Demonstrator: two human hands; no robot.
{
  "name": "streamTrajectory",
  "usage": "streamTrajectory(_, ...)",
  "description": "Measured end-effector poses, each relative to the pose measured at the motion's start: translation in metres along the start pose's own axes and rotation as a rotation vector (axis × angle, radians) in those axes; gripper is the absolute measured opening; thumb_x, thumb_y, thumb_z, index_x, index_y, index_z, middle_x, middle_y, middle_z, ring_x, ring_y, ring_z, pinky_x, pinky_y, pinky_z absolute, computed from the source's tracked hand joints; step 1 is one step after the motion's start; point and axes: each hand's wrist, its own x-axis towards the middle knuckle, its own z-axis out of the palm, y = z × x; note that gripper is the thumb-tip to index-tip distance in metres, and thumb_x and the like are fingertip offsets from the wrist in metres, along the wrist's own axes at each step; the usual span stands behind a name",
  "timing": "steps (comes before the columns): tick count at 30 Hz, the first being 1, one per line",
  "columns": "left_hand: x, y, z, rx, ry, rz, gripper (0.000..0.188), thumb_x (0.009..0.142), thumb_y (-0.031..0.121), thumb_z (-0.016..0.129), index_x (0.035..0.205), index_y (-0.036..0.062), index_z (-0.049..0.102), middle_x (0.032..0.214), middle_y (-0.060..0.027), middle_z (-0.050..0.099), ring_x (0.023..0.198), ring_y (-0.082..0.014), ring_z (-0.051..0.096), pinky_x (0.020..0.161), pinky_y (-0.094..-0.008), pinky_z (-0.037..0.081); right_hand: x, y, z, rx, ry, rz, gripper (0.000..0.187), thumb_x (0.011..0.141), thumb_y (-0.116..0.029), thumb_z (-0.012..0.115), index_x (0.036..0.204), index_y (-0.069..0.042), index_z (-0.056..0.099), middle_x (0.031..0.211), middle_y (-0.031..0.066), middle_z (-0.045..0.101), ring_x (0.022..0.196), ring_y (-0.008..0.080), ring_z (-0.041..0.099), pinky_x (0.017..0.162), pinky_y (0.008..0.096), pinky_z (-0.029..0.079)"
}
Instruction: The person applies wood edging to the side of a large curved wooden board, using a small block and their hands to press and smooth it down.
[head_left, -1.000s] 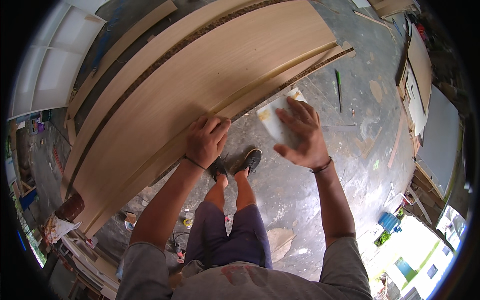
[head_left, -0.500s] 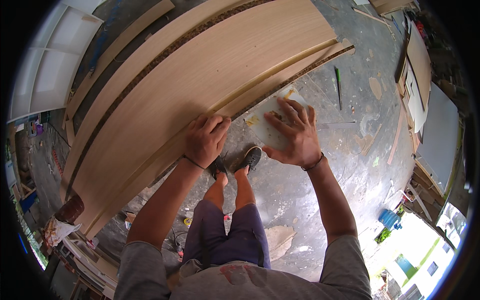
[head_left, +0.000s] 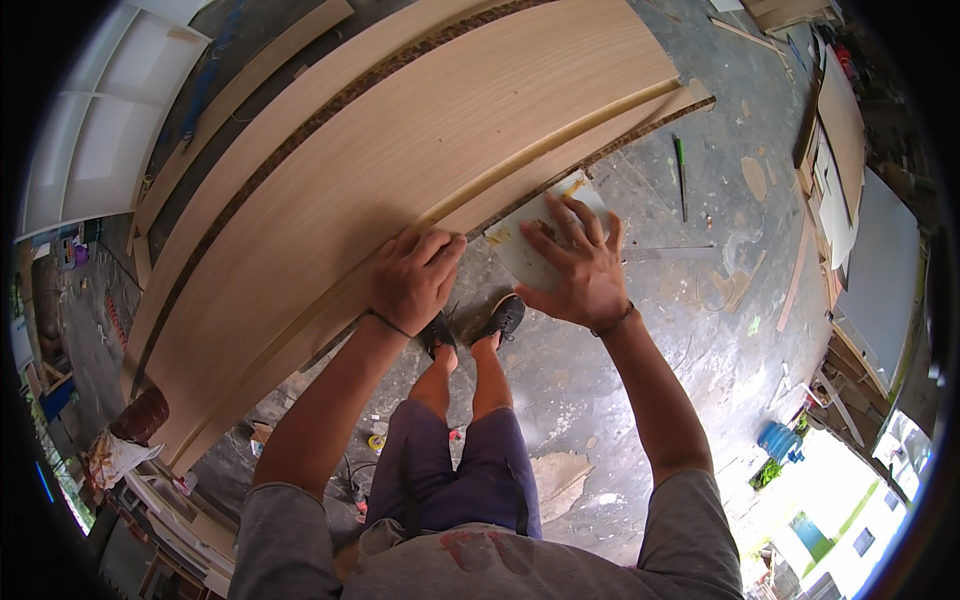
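Observation:
A long panel with light wood grain lies slantwise before me, a raised strip running along its near edge. My left hand is closed over this strip, fingers bent and pressed together on its top. To the right, my right hand lies with fingers spread on a flat pale sheet with yellow-brown stains. The sheet's far edge meets the panel's near edge; whether it is pressed tight there I cannot tell. The right palm hides part of the sheet.
A second panel with a dark edge lies beyond the first. A green-handled tool rests on the grey floor. Boards lean at the right, a white shelf unit stands far left, and a brown roll sits by the panel's left end.
My right hand and the pale sheet have shifted slightly left along the panel's near edge. The left hand stays on the strip.

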Motion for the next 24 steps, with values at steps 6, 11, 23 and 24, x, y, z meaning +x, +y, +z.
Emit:
streamTrajectory(6, 0.0, 0.0, 0.002, 0.001, -0.01, -0.01, 0.025, 0.08, 0.012, 0.065, 0.105, 0.012, 0.068, 0.094, -0.0001, 0.06, 0.084, -0.023, 0.059, 0.073, -0.0387, 0.048, -0.003, -0.006, -0.02, -0.001, -0.05, 0.049, 0.072, 0.058, -0.048, 0.08, 0.123, -0.022, 0.065, 0.143, 0.0111, 0.046, 0.132, 0.0303, 0.038, 0.104, 0.0626, 0.021)
streamTrajectory(11, 0.0, 0.0, 0.0, -0.008, -0.01, -0.01, 0.026, 0.08, 0.012, 0.065, 0.105, 0.0115, 0.068, 0.095, -0.0005, 0.06, 0.084, -0.0234, 0.059, 0.073, -0.0389, 0.048, 0.01, -0.007, -0.015, -0.039, -0.03, 0.016, 0.07, 0.059, -0.048, 0.08, 0.122, -0.023, 0.065, 0.142, 0.0105, 0.047, 0.132, 0.0295, 0.039, 0.104, 0.0628, 0.021)
streamTrajectory(23, -0.003, -0.001, 0.002, -0.026, -0.01, -0.024, 0.024, 0.081, 0.013, 0.064, 0.104, 0.0113, 0.068, 0.095, -0.0007, 0.06, 0.083, -0.024, 0.059, 0.073, -0.0391, 0.048, 0.012, -0.006, -0.02, -0.044, -0.053, 0.014, 0.068, 0.062, -0.05, 0.079, 0.122, -0.023, 0.065, 0.141, 0.0095, 0.047, 0.132, 0.0296, 0.038, 0.104, 0.0648, 0.02)
streamTrajectory(24, -0.002, 0.0, 0.002, -0.024, -0.004, -0.022, 0.024, 0.081, 0.012, 0.064, 0.104, 0.0114, 0.068, 0.095, -0.0006, 0.06, 0.083, -0.024, 0.059, 0.073, -0.0391, 0.048, 0.012, -0.005, -0.018, -0.047, -0.061, 0.013, 0.067, 0.062, -0.051, 0.077, 0.122, -0.023, 0.065, 0.141, 0.0101, 0.047, 0.132, 0.0292, 0.038, 0.103, 0.0661, 0.02)
